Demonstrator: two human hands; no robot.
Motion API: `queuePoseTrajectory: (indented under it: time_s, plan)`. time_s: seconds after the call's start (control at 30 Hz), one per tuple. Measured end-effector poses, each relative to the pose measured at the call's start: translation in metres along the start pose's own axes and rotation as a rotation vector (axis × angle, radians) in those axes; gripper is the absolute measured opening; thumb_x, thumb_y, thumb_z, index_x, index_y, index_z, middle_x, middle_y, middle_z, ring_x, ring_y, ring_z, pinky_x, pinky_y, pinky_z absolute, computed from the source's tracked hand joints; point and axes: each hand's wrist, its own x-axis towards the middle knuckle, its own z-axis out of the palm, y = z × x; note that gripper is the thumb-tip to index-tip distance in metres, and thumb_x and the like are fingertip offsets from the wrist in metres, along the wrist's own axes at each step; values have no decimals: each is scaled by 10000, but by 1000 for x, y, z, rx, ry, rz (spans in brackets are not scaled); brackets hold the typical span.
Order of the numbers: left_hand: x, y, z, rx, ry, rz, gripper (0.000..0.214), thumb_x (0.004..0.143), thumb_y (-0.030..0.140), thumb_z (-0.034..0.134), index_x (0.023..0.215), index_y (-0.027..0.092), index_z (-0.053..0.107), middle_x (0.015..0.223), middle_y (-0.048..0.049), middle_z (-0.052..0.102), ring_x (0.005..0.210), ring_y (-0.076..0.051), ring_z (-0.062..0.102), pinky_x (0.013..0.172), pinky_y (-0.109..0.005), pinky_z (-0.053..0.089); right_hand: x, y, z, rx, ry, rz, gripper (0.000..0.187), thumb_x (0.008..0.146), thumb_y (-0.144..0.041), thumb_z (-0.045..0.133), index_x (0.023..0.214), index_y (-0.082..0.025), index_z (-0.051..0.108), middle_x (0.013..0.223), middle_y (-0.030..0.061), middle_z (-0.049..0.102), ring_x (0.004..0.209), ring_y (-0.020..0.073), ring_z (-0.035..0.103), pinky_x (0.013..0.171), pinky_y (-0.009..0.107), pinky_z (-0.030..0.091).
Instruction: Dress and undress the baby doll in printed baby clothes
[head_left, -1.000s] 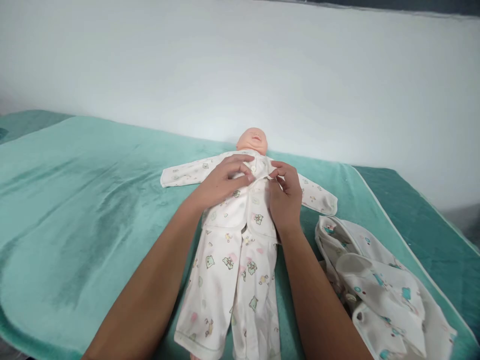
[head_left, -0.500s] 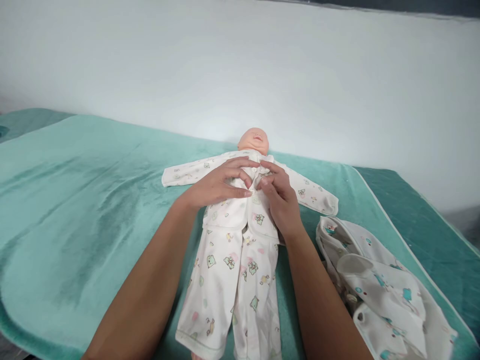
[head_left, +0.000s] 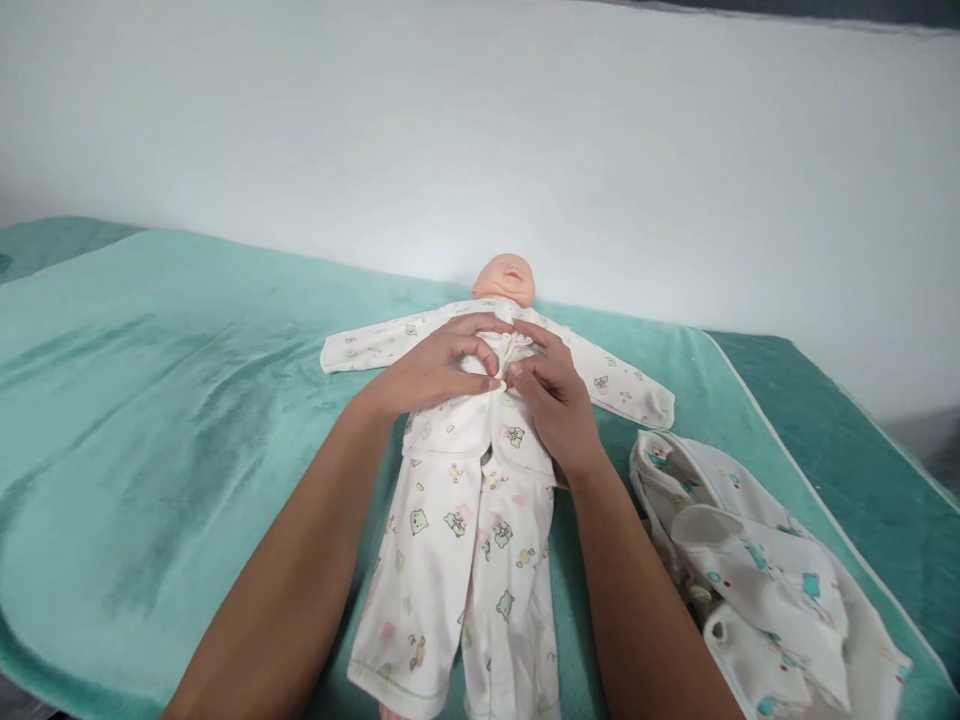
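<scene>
A baby doll [head_left: 504,280] lies face up, dressed in a white long-sleeved top [head_left: 459,428] with small animal prints and matching trousers [head_left: 427,560]. Both hands are at the front opening of the top, over the doll's chest. My left hand [head_left: 446,365] pinches the cloth edge, its thumb beside a small pale button [head_left: 501,385]. From the other side, my right hand [head_left: 551,385] grips the top's front edge between thumb and fingers, close to the same button. Part of the cloth between the fingertips is hidden.
Crumpled white clothes [head_left: 780,590] with blue prints lie to the right of my right forearm. A light green blanket [head_left: 187,420] spreads under the doll, over a darker green cover [head_left: 840,450]. A pale wall [head_left: 375,130] rises behind the doll's head.
My right thumb and fingers have moved slightly left and down, closer to the button and the left fingertips. The left hand keeps nearly the same place.
</scene>
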Motion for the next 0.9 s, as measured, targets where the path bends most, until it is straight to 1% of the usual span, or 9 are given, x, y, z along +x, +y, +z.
queuePoseTrajectory:
  time_s: [0.1,0.23,0.4,0.53,0.6,0.7,0.8,0.83,0.9]
  plan:
    - [0,0,-1,22,2,13,67,831,272,677,767,259,691,1488,9,519,1489,-262,357,1186,-495,381,0,1,-1,5,-25,-15,214,931,-325,618,738,-280,699,1444,-20,567,1397,251,442,1195,539,304]
    - [-1,0,-5,55,-28,17,95,839,290,681,751,258,694,1489,16,525,1486,-268,368,1198,-482,367,0,1,-4,13,-75,-53,203,930,-327,630,751,-284,715,1456,-17,558,1396,262,450,1200,543,297]
    - [-3,0,-10,28,-75,24,131,865,358,681,778,270,722,1501,23,513,1498,-255,348,1226,-459,327,1,0,-6,41,-116,-92,220,936,-370,633,751,-297,729,1438,-28,570,1381,266,473,1192,542,323]
    - [-4,0,-10,-6,-101,-1,211,898,436,647,797,294,766,1493,18,528,1516,-260,315,1225,-459,332,2,1,-6,34,-125,-87,195,937,-375,635,792,-311,748,1453,-27,560,1401,270,454,1204,548,307]
    - [-4,-1,-9,-38,-76,-3,215,913,438,631,825,309,779,1481,18,545,1512,-263,326,1219,-470,344,1,1,-4,62,-108,-63,218,949,-370,615,779,-297,730,1436,-17,571,1401,263,454,1203,533,315]
    - [-4,-2,-7,-80,-25,17,171,924,398,620,907,328,774,1485,23,547,1490,-264,367,1179,-477,396,1,1,-2,129,-21,-17,190,954,-345,604,789,-268,660,1402,9,582,1378,237,479,1192,491,339]
    - [-3,-1,-4,-84,-11,24,170,902,388,644,1035,317,724,1523,8,510,1479,-274,382,1172,-493,390,0,-1,1,133,30,12,53,931,-325,637,921,-276,619,1412,27,560,1391,220,462,1200,477,324]
    - [-3,0,-3,-78,-5,17,196,886,388,662,1059,304,699,1535,-3,496,1477,-278,382,1180,-503,373,0,-2,1,125,30,15,66,930,-329,638,971,-284,613,1419,30,553,1400,217,452,1205,478,316]
    - [-2,2,-1,-48,14,1,227,856,389,694,1050,278,661,1544,-18,480,1473,-281,383,1195,-515,341,0,-2,2,106,23,12,113,940,-349,623,1040,-298,610,1430,32,539,1410,213,438,1211,481,306]
